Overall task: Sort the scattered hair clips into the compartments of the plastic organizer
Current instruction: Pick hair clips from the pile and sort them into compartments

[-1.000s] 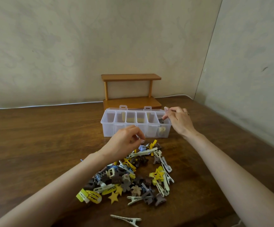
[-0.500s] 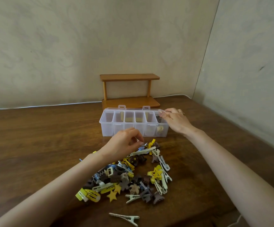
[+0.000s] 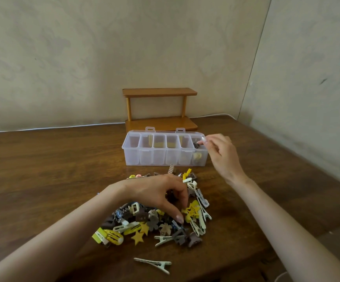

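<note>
Clips (image 3: 142,217) lie beneath left grip (image 3: 156,192); right grip (image 3: 220,153) sits at organizer's (image 3: 159,157) right-end compartment; grasping unclear for both.

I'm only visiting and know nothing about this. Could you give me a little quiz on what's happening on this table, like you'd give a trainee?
1. True or false: the wooden shelf stands in front of the organizer, nearer the person.
2. At which end of the organizer is the right hand? A) left B) middle C) right
3. Fill in: the left hand touches the ___ of clips.
Key: 1 false, it stands behind the organizer. 2 C. 3 pile.
</note>
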Demonstrator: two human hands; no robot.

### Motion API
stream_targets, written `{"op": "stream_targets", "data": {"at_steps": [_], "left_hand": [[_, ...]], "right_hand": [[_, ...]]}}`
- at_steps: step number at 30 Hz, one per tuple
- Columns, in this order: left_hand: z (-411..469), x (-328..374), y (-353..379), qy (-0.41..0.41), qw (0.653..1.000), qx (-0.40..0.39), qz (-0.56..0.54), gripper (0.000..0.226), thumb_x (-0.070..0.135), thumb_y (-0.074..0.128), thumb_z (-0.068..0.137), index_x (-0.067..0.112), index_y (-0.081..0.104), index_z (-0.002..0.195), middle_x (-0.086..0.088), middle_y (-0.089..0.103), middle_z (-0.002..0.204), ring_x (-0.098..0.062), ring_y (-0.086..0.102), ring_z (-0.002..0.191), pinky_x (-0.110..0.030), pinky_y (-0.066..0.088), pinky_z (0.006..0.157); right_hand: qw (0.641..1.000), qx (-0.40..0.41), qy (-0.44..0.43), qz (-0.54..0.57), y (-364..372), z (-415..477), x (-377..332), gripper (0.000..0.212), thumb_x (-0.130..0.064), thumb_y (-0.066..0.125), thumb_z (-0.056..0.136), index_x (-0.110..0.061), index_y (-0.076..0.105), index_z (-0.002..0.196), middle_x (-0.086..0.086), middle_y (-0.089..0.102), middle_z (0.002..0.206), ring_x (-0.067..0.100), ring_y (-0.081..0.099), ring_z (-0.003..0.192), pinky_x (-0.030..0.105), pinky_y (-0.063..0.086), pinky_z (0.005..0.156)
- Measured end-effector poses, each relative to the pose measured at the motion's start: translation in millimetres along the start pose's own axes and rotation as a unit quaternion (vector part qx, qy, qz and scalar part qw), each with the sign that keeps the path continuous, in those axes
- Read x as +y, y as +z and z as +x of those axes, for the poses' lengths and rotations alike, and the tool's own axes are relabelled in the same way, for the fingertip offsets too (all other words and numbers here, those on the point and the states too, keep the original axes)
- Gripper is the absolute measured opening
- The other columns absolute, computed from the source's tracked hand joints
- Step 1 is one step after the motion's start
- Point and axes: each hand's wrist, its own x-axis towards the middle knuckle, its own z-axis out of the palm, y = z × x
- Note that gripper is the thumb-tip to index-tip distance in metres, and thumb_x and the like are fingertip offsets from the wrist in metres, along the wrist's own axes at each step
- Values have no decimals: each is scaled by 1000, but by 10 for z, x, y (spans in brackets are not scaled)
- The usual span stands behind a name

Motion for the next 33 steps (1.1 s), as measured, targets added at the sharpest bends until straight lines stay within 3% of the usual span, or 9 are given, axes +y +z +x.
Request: {"op": "stream_targets", "data": {"at_steps": [3, 7, 13, 15, 17, 20, 24, 28, 33], "left_hand": [[24, -29, 38, 3, 999, 11, 49, 20, 34, 69, 80, 22, 64, 95, 9, 52, 104, 0, 41, 102, -21, 39, 90], [60, -80, 43, -21, 991, 86, 105, 13, 32, 66, 83, 23, 63, 92, 9, 53, 101, -2, 42, 97, -18, 39, 83], [66, -181, 44, -62, 964, 211, 147, 18, 26, 65, 83, 23, 59, 100, 6, 53, 108, -9, 47, 102, -27, 44, 86], [71, -132, 38, -28, 972, 200, 117, 20, 29, 66, 82, 26, 60, 101, 9, 51, 107, -7, 43, 101, -23, 40, 86], [71, -60, 48, 14, 986, 141, 90, 19, 35, 66, 82, 31, 61, 100, 9, 48, 109, -7, 39, 104, -20, 37, 88], [83, -37, 112, 18, 991, 74, 115, 24, 41, 63, 82, 36, 60, 105, 9, 44, 114, -8, 35, 109, -24, 34, 94], [98, -117, 102, -18, 978, 145, 151, 24, 36, 62, 84, 32, 59, 107, 9, 46, 115, -4, 35, 105, -23, 35, 92], [27, -132, -66, -27, 982, 175, 66, 17, 35, 66, 81, 30, 60, 96, 10, 49, 108, -4, 41, 102, -23, 41, 89], [-83, -161, -183, -40, 996, 47, 65, 26, 35, 71, 77, 37, 61, 100, 12, 42, 114, -5, 34, 111, -25, 35, 95]], "right_hand": [[1000, -4, -17, 14, 64, -162, -36, 28, -31, 49, 96, -13, 71, 101, -4, 63, 105, 10, 49, 104, 7, 33, 83], [999, -8, -31, 10, 124, -274, -57, 23, -27, 53, 94, -14, 72, 101, -6, 63, 106, 8, 49, 106, 8, 34, 87], [999, 9, -32, 8, 110, -344, -70, 16, -20, 58, 92, -15, 71, 100, -4, 65, 104, 7, 51, 102, 15, 39, 87], [999, 10, -35, 10, 108, -352, -67, 15, -18, 58, 91, -14, 72, 98, -4, 65, 102, 7, 52, 100, 24, 45, 87], [999, 9, -36, 15, 110, -355, -53, 14, -17, 59, 91, -13, 72, 95, -4, 65, 100, 9, 52, 99, 30, 48, 84], [999, 5, -37, 16, 116, -362, -36, 14, -17, 59, 91, -13, 72, 93, -4, 66, 99, 9, 53, 98, 32, 49, 83], [999, -6, -36, 19, 130, -362, -40, 14, -18, 58, 91, -15, 72, 93, -5, 65, 98, 9, 53, 97, 33, 50, 81], [999, -13, -29, 23, 133, -366, -39, 15, -18, 58, 91, -16, 73, 93, -5, 65, 97, 11, 53, 96, 33, 50, 80], [999, -22, -20, 27, 142, -360, -29, 16, -19, 57, 92, -17, 73, 93, -6, 65, 97, 10, 52, 97, 34, 50, 81]]}}
